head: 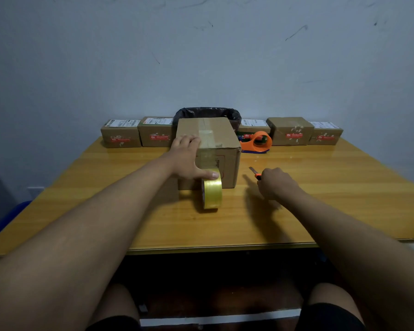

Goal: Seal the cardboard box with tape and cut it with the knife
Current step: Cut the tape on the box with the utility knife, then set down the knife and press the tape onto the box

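Head-worn wide view, forward and down over near table [296, 211]

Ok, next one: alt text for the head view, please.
A left hand steadies a cardboard box on a wooden table, thumb on a yellow tape roll hanging from it, while the right hand holds a knife. Small boxes line the wall.

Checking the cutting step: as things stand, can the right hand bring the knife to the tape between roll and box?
Probably yes. The right hand holds the knife just right of the tape roll, with bare table between; the left hand steadies the cardboard box.
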